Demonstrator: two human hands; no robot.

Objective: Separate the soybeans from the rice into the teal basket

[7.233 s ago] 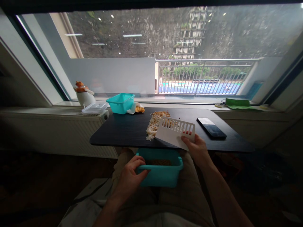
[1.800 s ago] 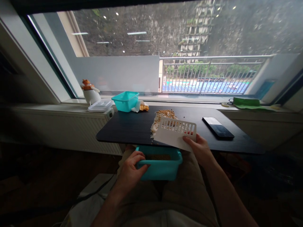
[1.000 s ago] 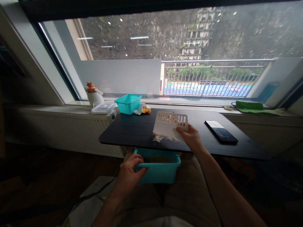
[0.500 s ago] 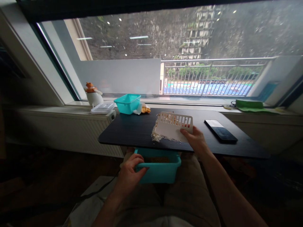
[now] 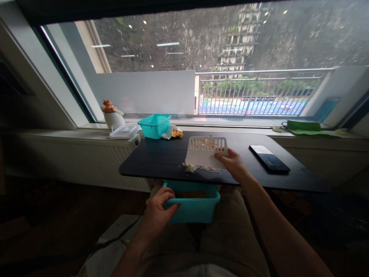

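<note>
My right hand [image 5: 233,166] grips a white slotted plastic sieve panel [image 5: 205,153] by its lower right corner, tilted up on the black table [image 5: 161,157]. A line of white grains [image 5: 201,168] lies along the panel's near edge, and yellow-brown grains show through its slots. My left hand [image 5: 158,211] is closed on the left rim of a teal basket [image 5: 191,202] held on my lap under the table's front edge. Brown grains lie inside that basket.
A second teal basket [image 5: 154,125] stands at the table's back left, beside a clear lidded box [image 5: 123,131], a white cat figure [image 5: 112,115] and a crumpled wrapper [image 5: 173,133]. A black phone [image 5: 269,157] lies at the right. A green cloth [image 5: 305,127] rests on the sill.
The sieve panel has swung back square over the grain pile, hiding most of it. The left hand and lap basket have stayed put.
</note>
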